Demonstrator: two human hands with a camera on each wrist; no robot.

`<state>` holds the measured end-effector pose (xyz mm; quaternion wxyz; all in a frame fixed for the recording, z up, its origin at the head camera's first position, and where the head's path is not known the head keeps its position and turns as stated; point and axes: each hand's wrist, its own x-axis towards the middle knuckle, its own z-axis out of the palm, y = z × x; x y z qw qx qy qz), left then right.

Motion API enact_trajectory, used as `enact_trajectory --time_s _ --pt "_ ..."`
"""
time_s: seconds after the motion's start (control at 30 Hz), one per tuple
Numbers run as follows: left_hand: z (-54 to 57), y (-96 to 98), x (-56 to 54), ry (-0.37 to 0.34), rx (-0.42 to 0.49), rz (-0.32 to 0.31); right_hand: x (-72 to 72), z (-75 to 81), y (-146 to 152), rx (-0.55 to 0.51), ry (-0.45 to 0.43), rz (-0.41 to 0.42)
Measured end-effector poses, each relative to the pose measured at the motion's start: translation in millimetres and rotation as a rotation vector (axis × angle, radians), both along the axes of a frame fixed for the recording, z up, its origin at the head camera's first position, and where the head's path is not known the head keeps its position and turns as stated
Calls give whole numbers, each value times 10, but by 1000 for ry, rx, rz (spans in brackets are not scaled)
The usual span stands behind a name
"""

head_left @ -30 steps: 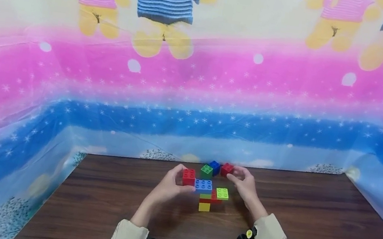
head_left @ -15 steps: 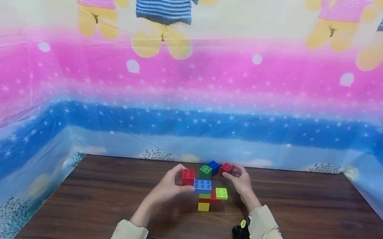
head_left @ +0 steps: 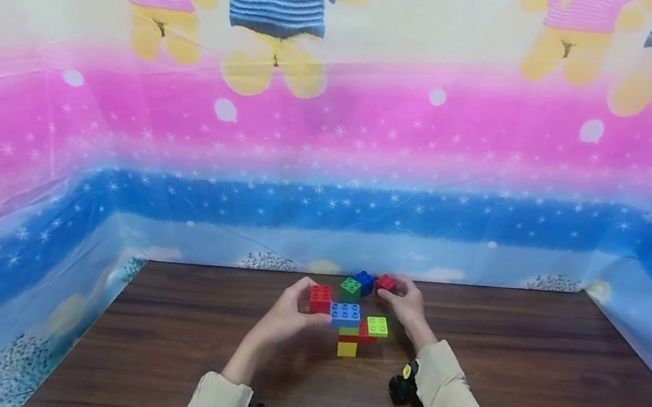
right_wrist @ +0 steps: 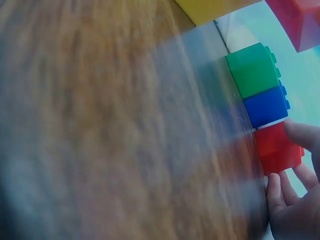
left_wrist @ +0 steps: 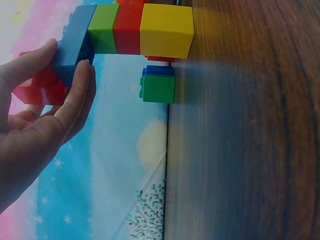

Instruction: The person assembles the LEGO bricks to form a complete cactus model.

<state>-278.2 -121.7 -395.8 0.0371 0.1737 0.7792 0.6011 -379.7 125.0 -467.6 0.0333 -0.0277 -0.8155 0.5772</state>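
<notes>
In the head view, a small stack of toy building bricks stands on the table, with a yellow brick (head_left: 346, 349) at its foot. Higher up is a blue brick (head_left: 345, 314) that juts left, carrying a red brick (head_left: 321, 298); a lime brick (head_left: 377, 326) sits on the right side. My left hand (head_left: 288, 311) grips the overhanging blue end and its red brick between thumb and fingers. Behind the stack, my right hand (head_left: 408, 305) pinches a loose red brick (right_wrist: 278, 148) on the table, thumb on one side and fingertips on the other.
A green brick (right_wrist: 253, 70) and a dark blue brick (right_wrist: 266, 107) stand side by side, just left of the loose red one. The brown wooden table (head_left: 528, 371) ends at a patterned cloth backdrop (head_left: 275, 210) close behind them.
My right hand has moved slightly left and its fingers have come around the loose red brick; the right forearm has swung inward. My left hand and the stack keep their places.
</notes>
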Motion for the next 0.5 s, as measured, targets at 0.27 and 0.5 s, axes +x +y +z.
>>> enact_trajectory --time_s 0.27,0.5 --pt "9 15 -1 -6 2 6 -27 -13 31 22 12 -8" --pt "-1 5 -2 -9 -2 9 -38 -10 93 -29 -10 22"
